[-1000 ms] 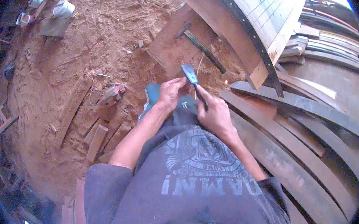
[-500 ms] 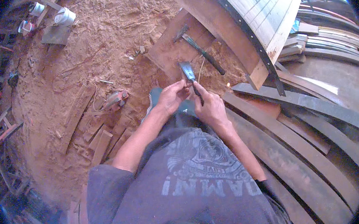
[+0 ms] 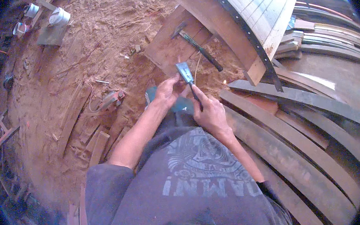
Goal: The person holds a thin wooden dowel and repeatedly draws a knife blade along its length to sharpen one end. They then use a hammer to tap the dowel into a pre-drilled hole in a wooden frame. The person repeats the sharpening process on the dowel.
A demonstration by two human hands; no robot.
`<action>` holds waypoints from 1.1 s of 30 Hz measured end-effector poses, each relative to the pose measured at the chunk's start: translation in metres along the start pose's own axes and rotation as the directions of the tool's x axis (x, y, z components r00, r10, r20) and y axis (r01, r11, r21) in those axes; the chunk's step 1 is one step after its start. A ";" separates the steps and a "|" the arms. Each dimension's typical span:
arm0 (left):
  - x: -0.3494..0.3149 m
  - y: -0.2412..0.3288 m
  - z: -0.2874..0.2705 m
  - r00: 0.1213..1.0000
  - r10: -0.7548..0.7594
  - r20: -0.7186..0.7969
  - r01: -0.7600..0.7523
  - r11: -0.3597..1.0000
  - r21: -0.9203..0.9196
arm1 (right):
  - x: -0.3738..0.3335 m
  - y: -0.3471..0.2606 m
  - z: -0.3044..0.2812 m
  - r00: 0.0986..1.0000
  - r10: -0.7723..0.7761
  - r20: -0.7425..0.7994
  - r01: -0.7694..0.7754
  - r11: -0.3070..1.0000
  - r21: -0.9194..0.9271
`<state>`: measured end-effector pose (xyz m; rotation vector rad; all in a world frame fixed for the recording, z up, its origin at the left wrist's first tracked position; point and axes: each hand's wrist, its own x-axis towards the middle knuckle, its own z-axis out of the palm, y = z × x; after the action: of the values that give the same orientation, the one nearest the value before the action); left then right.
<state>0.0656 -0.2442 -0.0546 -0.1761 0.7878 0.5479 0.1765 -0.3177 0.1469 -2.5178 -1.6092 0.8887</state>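
In front of my body, my right hand (image 3: 211, 113) is wrapped round the dark handle of a putty knife (image 3: 184, 72). Its flat, bluish metal blade widens toward the tip and points away from me. My left hand (image 3: 169, 92) is beside the blade with its fingers curled inward. Whether those fingers hold something small is hidden. Past the blade, a hammer (image 3: 202, 52) with a dark grip lies on a brown wooden board (image 3: 164, 49) on the ground.
A planked wooden hull (image 3: 261, 15) with a dark, studded edge strip rises at the far right. Long curved timbers (image 3: 291, 162) lie to my right. A red power tool (image 3: 112, 98) and wood offcuts (image 3: 100, 147) rest on sawdust at left. White buckets (image 3: 59, 16) stand far left.
The putty knife has tilted slightly, so more of its blade face shows. My left hand has shifted a little left and down, away from the blade's neck. My right hand still grips the handle.
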 end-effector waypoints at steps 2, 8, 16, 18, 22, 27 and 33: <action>-0.009 -0.004 0.003 0.997 -0.058 0.048 0.058 0.998 -0.009 | -0.005 0.013 -0.002 0.996 -0.069 -0.058 0.080 0.975 0.209; -0.002 -0.004 -0.001 0.995 -0.076 0.070 0.081 0.995 -0.063 | 0.000 0.013 -0.025 0.996 0.011 0.087 -0.032 0.966 0.255; -0.007 -0.004 0.009 0.987 0.011 0.161 -0.016 0.999 0.035 | 0.019 0.011 0.004 0.994 -0.074 -0.081 0.083 0.990 0.113; -0.004 -0.008 0.012 0.997 0.054 0.046 -0.056 0.997 0.054 | 0.022 0.007 -0.005 0.996 -0.077 -0.044 0.081 0.990 0.113; -0.006 -0.008 0.015 0.997 0.067 -0.035 -0.063 0.993 0.101 | 0.005 0.013 -0.011 0.993 -0.106 -0.048 0.111 0.987 0.119; -0.012 -0.008 0.023 0.988 0.152 0.009 -0.151 0.976 0.154 | 0.028 0.004 -0.007 0.997 -0.071 -0.022 0.072 0.995 0.074; -0.015 -0.008 0.024 0.980 0.196 -0.047 -0.172 0.936 0.306 | 0.029 0.004 0.002 0.999 -0.038 -0.032 0.039 0.999 0.005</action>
<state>0.0760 -0.2486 -0.0271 0.1615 0.9590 0.5928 0.1880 -0.2960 0.1308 -2.4750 -1.6377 0.8441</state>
